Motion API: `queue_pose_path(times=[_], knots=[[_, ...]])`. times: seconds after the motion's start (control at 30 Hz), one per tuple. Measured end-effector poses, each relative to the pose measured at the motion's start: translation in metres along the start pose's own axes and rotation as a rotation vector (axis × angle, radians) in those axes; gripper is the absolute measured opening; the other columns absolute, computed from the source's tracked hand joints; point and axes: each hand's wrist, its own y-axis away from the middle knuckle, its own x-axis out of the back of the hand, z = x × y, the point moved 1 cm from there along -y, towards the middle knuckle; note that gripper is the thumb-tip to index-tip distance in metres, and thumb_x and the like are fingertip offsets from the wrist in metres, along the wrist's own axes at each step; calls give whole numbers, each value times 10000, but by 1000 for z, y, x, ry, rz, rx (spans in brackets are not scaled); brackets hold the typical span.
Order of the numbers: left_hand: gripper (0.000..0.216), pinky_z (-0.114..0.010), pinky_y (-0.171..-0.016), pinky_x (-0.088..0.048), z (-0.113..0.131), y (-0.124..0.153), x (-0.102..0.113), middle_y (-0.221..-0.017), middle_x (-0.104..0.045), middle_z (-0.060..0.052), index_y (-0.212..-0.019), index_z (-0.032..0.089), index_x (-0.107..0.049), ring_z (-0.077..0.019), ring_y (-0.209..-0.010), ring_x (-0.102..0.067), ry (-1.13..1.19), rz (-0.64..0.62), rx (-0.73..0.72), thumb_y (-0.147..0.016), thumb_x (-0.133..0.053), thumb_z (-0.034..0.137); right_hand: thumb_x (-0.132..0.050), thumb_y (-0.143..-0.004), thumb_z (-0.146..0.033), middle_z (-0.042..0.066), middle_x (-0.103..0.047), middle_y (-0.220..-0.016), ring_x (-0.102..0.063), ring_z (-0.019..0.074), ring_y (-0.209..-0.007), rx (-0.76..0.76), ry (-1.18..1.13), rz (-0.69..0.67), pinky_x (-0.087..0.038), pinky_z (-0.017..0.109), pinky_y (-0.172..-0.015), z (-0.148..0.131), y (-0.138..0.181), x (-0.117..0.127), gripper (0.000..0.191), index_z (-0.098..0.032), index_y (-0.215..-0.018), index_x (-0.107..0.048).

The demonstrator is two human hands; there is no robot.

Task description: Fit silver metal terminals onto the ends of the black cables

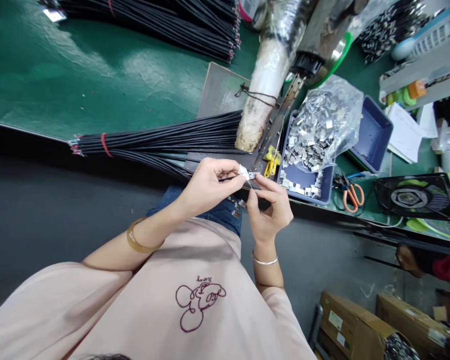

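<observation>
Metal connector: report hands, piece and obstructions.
Left hand pinching metal connector. Right hand fingertips at its end. Wrapped tube close beyond, not blocking hands.

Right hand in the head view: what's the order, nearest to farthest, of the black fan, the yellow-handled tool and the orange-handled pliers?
1. Yellow-handled tool: just beyond the right hand, left of the blue tray.
2. Orange-handled pliers: right of the tray.
3. Black fan: farthest right of the three.

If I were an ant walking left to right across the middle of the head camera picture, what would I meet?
Red band → left hand → right hand → pliers → fan.
</observation>
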Motion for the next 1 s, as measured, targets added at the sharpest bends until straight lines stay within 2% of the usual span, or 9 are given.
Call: queue_pose_path(times=[0.2,0.4,0.63,0.83,1.0], knots=[[200,-219,-455,-186,0,-3,-4,-554,-391,40,-615,138,-582,-51,-508,-258,-4,44,-16,-802,-615,200,-633,-896,-147,54,-731,-1230,-752,201,-1056,-40,19,4,-686,389,-835,3,-4,-1,123,-243,-973,-627],[130,-227,-447,-157,2,-5,-7,-537,-324,60,-671,147,-595,-49,-491,-222,-43,96,-36,-798,-599,174,-645,-891,-141,45,-765,-1160,-762,188,-1023,-62,54,-12,-674,353,-824,3,-13,-2,103,-234,-934,-640],[170,-232,-457,-170,4,-6,-7,-557,-320,51,-639,159,-541,-56,-508,-232,-61,119,-60,-803,-584,168,-650,-885,-151,39,-748,-1202,-760,184,-1001,-67,68,-28,-673,375,-834,-4,-17,-3,96,-240,-921,-652],[140,-233,-464,-179,2,-2,-7,-553,-292,65,-647,157,-546,-60,-518,-225,-147,97,-49,-779,-591,150,-668,-870,-141,21,-778,-1058,-759,172,-982,-62,95,-23,-655,336,-813,-2,-16,-1,100,-236,-895,-650],[125,-236,-475,-188,3,-2,-8,-550,-281,76,-686,157,-560,-62,-517,-223,-179,108,-74,-809,-579,150,-700,-852,-122,27,-779,-1066,-756,168,-977,-49,107,-13,-642,324,-824,-3,-21,-2,139,-236,-929,-685]])
